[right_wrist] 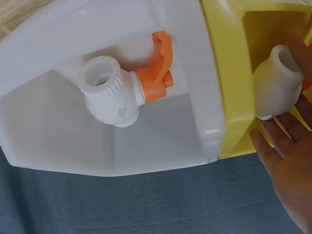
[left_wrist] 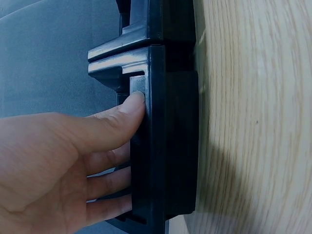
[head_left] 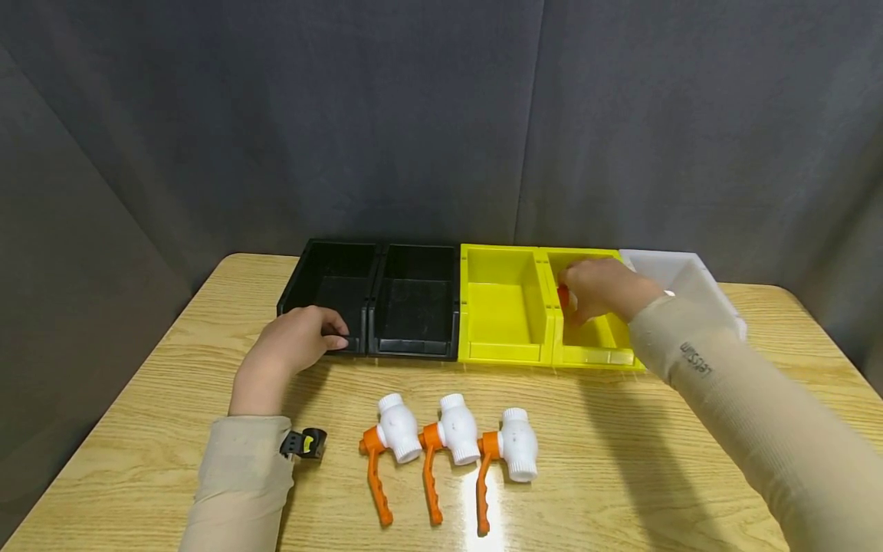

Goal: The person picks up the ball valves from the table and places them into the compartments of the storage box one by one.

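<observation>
"While we look right of centre in the head view, what does the right hand (head_left: 600, 287) have?"

"We see its grip pinching a white valve (right_wrist: 275, 90) inside the right yellow bin (head_left: 596, 357). Whether that valve touches the bin's floor, we cannot tell."

"And the left hand (head_left: 293, 337), left of centre?"

"Its grip pinches the front rim of the leftmost black bin (head_left: 355, 344). In the left wrist view we find the thumb on the rim, with the other fingers reaching behind it, their tips hidden."

"What fills the row between the hands?"

"We count a second black bin (head_left: 416, 299) and a left yellow bin (head_left: 503, 314) at the middle of the frame. A white bin (right_wrist: 156, 146) ends the row at the right, and in the right wrist view we spot an orange-handled valve (right_wrist: 109, 95) in it."

"What about the counter (head_left: 172, 383)?"

"Three more valves (head_left: 458, 429) lie side by side at lower centre, their orange handles pointing towards the bottom edge. Behind everything, we have a dark grey curtain (head_left: 414, 115) across the upper frame."
</observation>
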Action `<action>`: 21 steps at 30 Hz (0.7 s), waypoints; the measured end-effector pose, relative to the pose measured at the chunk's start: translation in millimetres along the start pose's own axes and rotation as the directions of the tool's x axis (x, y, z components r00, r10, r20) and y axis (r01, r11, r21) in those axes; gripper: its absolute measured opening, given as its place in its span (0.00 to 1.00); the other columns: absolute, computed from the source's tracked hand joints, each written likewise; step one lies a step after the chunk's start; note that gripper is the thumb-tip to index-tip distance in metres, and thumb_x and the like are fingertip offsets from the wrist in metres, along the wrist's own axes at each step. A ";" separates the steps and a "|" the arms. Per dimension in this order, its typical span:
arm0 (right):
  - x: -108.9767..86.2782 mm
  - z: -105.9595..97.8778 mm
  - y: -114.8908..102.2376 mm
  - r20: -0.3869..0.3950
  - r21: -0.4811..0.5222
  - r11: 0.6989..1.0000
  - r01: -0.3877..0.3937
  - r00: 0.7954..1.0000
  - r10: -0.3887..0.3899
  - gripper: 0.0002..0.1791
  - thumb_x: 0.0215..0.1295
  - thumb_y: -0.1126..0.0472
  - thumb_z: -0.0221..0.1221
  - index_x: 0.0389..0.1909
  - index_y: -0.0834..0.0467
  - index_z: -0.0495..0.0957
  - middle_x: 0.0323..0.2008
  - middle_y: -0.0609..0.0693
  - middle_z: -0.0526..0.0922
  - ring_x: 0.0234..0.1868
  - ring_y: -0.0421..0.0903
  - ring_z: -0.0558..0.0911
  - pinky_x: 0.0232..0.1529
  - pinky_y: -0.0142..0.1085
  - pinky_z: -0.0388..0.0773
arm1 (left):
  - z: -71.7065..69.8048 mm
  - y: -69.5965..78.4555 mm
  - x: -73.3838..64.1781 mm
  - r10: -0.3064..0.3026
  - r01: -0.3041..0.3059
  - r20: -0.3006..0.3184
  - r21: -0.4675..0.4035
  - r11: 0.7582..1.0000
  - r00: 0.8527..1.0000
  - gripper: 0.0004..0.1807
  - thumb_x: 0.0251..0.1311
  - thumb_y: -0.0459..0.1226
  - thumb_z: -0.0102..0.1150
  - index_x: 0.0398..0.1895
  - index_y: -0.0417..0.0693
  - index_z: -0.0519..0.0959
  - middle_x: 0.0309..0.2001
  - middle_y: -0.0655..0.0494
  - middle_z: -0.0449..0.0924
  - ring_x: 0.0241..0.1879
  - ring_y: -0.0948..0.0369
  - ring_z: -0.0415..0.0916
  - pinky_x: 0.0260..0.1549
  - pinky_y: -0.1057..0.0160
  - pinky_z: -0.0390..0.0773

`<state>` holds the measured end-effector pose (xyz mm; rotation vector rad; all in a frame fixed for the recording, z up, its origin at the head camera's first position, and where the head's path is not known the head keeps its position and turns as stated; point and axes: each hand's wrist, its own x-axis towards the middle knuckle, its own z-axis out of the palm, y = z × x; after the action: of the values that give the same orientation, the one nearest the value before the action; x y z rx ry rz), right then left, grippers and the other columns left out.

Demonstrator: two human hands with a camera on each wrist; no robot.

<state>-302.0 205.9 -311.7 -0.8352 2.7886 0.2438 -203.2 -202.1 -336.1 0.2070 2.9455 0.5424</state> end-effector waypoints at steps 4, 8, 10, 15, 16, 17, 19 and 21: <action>5.1 0.5 -3.7 0.049 -0.004 0.999 -0.048 0.998 0.048 0.18 0.49 0.55 0.76 0.33 0.56 0.78 0.27 0.46 0.79 0.32 0.49 0.76 0.41 0.45 0.78 | -0.4 0.5 -0.4 0.000 0.000 -0.004 0.001 1.000 1.000 0.11 0.66 0.38 0.63 0.47 0.44 0.84 0.45 0.46 0.84 0.41 0.51 0.78 0.46 0.46 0.76; 10.7 1.9 -4.9 0.090 -0.042 0.996 -0.072 0.993 0.076 0.18 0.49 0.51 0.76 0.34 0.56 0.80 0.29 0.48 0.80 0.33 0.50 0.77 0.46 0.47 0.79 | 0.2 0.6 -0.4 0.002 -0.002 -0.006 0.004 1.000 1.000 0.11 0.66 0.38 0.63 0.47 0.44 0.84 0.45 0.46 0.84 0.42 0.50 0.78 0.46 0.46 0.76; 11.6 2.6 -5.0 0.094 -0.057 0.996 -0.063 0.993 0.068 0.18 0.50 0.51 0.76 0.34 0.56 0.81 0.30 0.49 0.81 0.33 0.50 0.77 0.46 0.48 0.79 | 0.5 0.6 -0.1 0.004 -0.004 -0.006 0.004 1.000 1.000 0.10 0.66 0.38 0.63 0.47 0.44 0.84 0.45 0.46 0.84 0.43 0.50 0.78 0.47 0.46 0.76; 8.5 4.7 -3.4 0.086 -0.052 0.997 -0.051 0.995 0.055 0.17 0.51 0.53 0.75 0.35 0.56 0.79 0.29 0.48 0.80 0.32 0.50 0.76 0.45 0.47 0.79 | 0.6 1.2 1.1 0.008 -0.008 -0.007 -0.003 1.000 1.000 0.10 0.66 0.38 0.63 0.46 0.44 0.85 0.45 0.46 0.84 0.43 0.50 0.78 0.47 0.46 0.76; 7.5 4.9 -3.1 0.085 -0.046 0.998 -0.049 0.995 0.053 0.17 0.51 0.54 0.75 0.35 0.56 0.79 0.29 0.48 0.79 0.32 0.50 0.76 0.44 0.47 0.79 | 0.5 1.3 1.2 0.008 -0.008 -0.007 -0.004 1.000 1.000 0.10 0.66 0.38 0.63 0.46 0.44 0.85 0.45 0.46 0.84 0.43 0.50 0.78 0.47 0.46 0.76; 6.6 5.2 -2.9 0.081 -0.044 0.998 -0.045 0.995 0.049 0.17 0.52 0.54 0.75 0.35 0.56 0.78 0.29 0.48 0.79 0.32 0.50 0.76 0.44 0.46 0.79 | 0.5 1.3 1.3 0.009 -0.009 -0.007 -0.004 1.000 1.000 0.10 0.66 0.38 0.63 0.46 0.44 0.85 0.45 0.46 0.84 0.43 0.50 0.78 0.47 0.46 0.76; 5.6 5.9 -2.2 0.072 -0.036 0.999 -0.038 0.997 0.041 0.18 0.52 0.55 0.75 0.36 0.56 0.77 0.29 0.47 0.79 0.33 0.49 0.76 0.44 0.46 0.79 | 0.6 1.4 1.3 0.008 -0.008 -0.008 -0.004 1.000 1.000 0.09 0.66 0.38 0.63 0.45 0.44 0.85 0.45 0.46 0.84 0.43 0.50 0.78 0.47 0.46 0.76; 5.1 6.2 -2.1 0.068 -0.029 0.999 -0.035 0.997 0.037 0.18 0.52 0.55 0.74 0.37 0.56 0.77 0.29 0.47 0.79 0.33 0.49 0.76 0.44 0.46 0.79 | 0.9 1.3 1.4 0.006 -0.006 -0.008 -0.004 1.000 1.000 0.09 0.66 0.38 0.63 0.45 0.44 0.85 0.45 0.46 0.84 0.43 0.50 0.78 0.47 0.46 0.76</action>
<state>-304.0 202.9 -319.2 -0.7691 2.7440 0.3123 -204.3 -200.3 -336.6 0.2140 2.9523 0.5510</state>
